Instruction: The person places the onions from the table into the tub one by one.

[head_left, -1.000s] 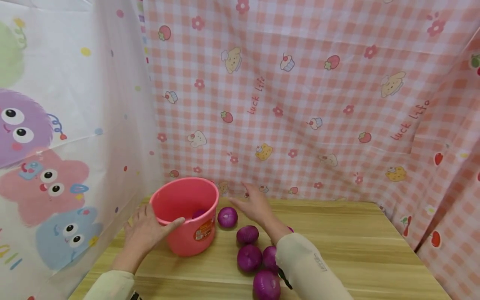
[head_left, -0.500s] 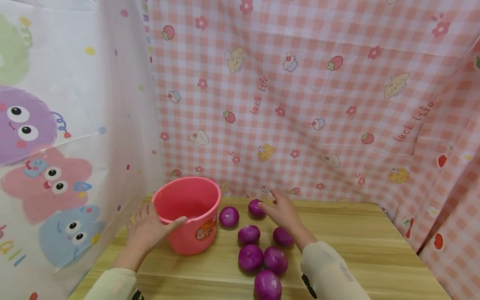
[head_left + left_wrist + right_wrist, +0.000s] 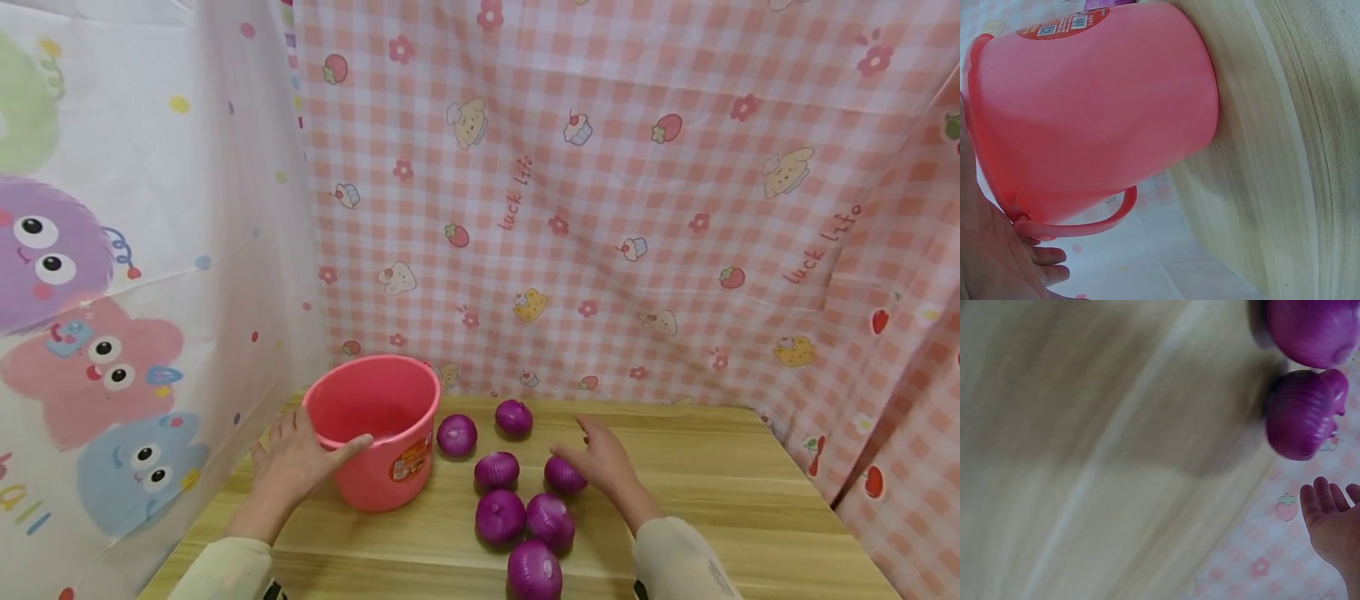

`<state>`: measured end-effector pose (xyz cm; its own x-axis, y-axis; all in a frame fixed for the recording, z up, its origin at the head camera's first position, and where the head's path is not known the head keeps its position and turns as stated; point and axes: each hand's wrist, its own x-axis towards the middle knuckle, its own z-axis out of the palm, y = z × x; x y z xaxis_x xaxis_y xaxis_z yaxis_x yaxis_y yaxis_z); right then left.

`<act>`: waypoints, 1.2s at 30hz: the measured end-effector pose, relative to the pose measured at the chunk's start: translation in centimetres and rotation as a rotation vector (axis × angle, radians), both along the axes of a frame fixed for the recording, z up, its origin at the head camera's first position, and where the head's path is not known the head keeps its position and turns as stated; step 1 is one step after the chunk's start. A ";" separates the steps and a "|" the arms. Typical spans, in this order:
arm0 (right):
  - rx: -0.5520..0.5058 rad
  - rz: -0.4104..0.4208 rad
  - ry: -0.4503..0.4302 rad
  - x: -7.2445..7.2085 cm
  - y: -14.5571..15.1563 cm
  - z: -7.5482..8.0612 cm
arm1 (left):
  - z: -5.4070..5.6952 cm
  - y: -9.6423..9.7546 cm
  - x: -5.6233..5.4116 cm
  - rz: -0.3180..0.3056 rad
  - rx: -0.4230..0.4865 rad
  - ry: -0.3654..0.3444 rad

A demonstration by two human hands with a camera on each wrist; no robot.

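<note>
Onions, 7 of them and all glossy purple (image 3: 500,517), lie loose on the wood-grain table (image 3: 720,483), right of a pink bucket (image 3: 375,487). From where I stand, I see the bucket upright near the table's left side, an orange-red label (image 3: 408,461) on its wall and its pink handle (image 3: 1085,228) hanging down the outside.

The person's left hand (image 3: 288,458) rests against the bucket at its near left rim, thumb along the rim and fingers spread loosely down the outer side, next to the handle; it steadies the wall rather than clenching it. The right hand (image 3: 603,462) is released, fingers extended and thumb apart, just beside the rightmost onion (image 3: 566,475); I cannot tell whether the thumb touches it.

Of the others, 1 sits just beside the bucket, 1 farther back near the curtain, 1 between those and the front group, where 2 lie side by side and 1 more sits nearest the person. Pale sleeves (image 3: 682,558) cover both forearms. Behind hangs a pink checked curtain (image 3: 637,183) with strawberries and cupcakes; at left, a white sheet (image 3: 217,208) carries cartoon creatures.
</note>
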<state>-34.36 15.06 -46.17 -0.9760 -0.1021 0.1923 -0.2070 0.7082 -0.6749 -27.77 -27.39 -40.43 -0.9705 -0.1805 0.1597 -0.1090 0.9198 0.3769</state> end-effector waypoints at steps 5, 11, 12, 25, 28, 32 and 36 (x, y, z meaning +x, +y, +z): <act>-0.011 -0.004 -0.051 0.3 1.0 -1.2 | 0.3 0.1 0.1 0.000 0.018 -0.027; 0.002 -0.004 -0.097 0.6 1.3 -2.5 | 0.4 0.1 0.2 0.001 0.023 -0.045; 0.002 -0.006 -0.102 0.6 1.3 -2.7 | 0.4 0.1 0.2 0.001 0.022 -0.044; 0.014 -0.008 -0.150 0.4 1.3 -4.1 | 0.2 0.1 0.1 0.006 0.009 -0.033; 0.016 0.002 -0.135 0.4 1.2 -4.2 | 0.2 0.1 0.2 0.005 0.009 -0.033; 0.030 0.012 -0.113 0.5 1.2 -4.4 | 0.2 0.1 0.2 0.002 0.009 -0.036; 0.037 0.017 -0.107 0.6 1.1 -4.3 | 0.3 0.1 0.2 0.000 0.007 -0.039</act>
<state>-33.78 16.17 -50.50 -0.9889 -0.1239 0.0823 -0.1470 0.7301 -0.6673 -27.60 -27.30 -40.15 -0.9759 -0.1820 0.1208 -0.1241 0.9170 0.3791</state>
